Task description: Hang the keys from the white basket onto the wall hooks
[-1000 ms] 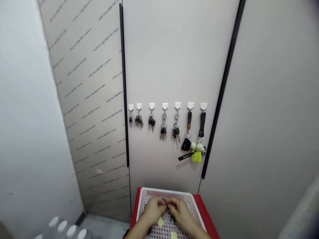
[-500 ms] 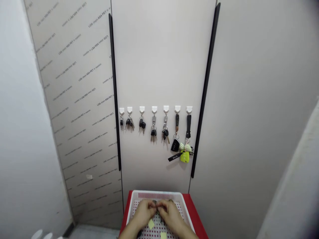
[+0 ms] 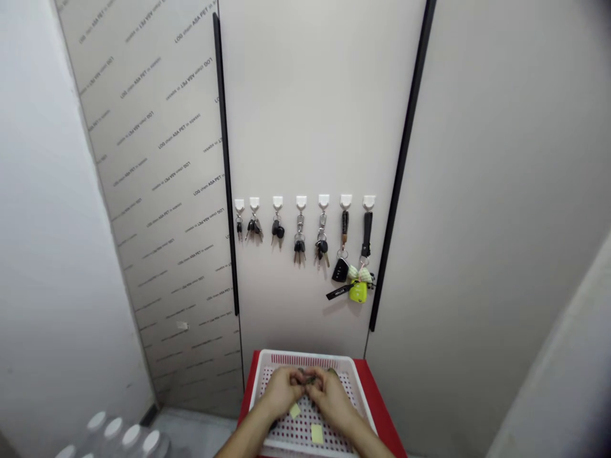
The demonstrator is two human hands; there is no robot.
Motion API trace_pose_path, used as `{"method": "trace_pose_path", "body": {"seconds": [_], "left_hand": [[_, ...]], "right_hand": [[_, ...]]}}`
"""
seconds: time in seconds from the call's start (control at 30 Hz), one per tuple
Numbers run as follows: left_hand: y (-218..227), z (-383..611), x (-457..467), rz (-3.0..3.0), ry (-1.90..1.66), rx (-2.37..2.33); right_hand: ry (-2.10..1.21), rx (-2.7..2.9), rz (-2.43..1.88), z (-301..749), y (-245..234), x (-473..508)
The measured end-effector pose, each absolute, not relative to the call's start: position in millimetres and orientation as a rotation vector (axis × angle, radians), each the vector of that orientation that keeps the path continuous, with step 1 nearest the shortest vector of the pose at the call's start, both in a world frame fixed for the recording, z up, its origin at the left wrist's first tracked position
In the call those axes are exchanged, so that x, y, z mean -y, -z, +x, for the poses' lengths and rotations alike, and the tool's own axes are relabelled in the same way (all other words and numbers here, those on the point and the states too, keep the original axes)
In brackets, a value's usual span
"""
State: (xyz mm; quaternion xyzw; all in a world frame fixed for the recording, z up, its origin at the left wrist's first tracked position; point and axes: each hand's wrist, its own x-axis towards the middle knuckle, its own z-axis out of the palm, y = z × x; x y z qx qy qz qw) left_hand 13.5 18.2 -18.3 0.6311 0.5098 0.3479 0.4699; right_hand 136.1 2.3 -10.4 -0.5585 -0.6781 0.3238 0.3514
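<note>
My left hand [image 3: 281,389] and my right hand [image 3: 330,394] meet over a white perforated basket [image 3: 305,360], fingers pinched together on a small dark object [image 3: 308,378] that I cannot make out. A yellow sticky note [image 3: 294,411] hangs just under my left fingers, and another yellow note [image 3: 317,434] lies on the basket floor. On the wall above, a row of several white hooks [image 3: 300,202] carries key bunches [image 3: 300,242], the rightmost with a black strap and a lime-green fob [image 3: 358,291].
The basket rests on a red surface [image 3: 375,394] against the wall. Black vertical strips [image 3: 226,165] edge the wall panels. White bottle caps [image 3: 121,437] stand on the floor at lower left.
My hands stay pinched together over the basket. The view has shifted slightly, so the hooks and basket sit a little higher and the bottle caps are back in sight.
</note>
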Motion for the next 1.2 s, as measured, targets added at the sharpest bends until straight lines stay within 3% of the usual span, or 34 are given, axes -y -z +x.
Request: {"method": "trace_pose_path", "body": {"seconds": [0.1, 0.2, 0.37, 0.47, 0.8, 1.0, 1.2], "left_hand": [[-5.0, 10.4, -20.6, 1.382, -0.928, -1.130], [-61.6, 5.3, -22.2, 1.286, -1.073, -0.882], [-174.2, 2.0, -8.7, 1.416, -1.243, -0.445], [-208.7, 6.6, 0.6, 1.482, -1.299, -0.355], [-208.1, 21.3, -9.1, 1.588, -1.193, -0.422], [-198.1, 50.3, -58.8, 1.768, -1.213, -1.125], [-208.2, 87.6, -95.2, 1.903, -1.341, -1.699]], "right_hand": [[-0.986, 1.621, -1.379, 138.9, -11.5, -6.9], [-1.033, 1.507, -1.241, 142.7, -62.6, -10.5], [-0.859, 1.454, -0.710, 145.5, -165.5, 2.6], [-0.738, 1.458, -0.539, 144.0, -198.2, 11.9], [-0.618, 1.558, -0.707, 151.3, -202.2, 3.2], [0.001, 1.098, -1.220, 203.7, -205.7, -66.2], [0.092, 1.349, -1.606, 226.8, -214.0, -98.7]]}}
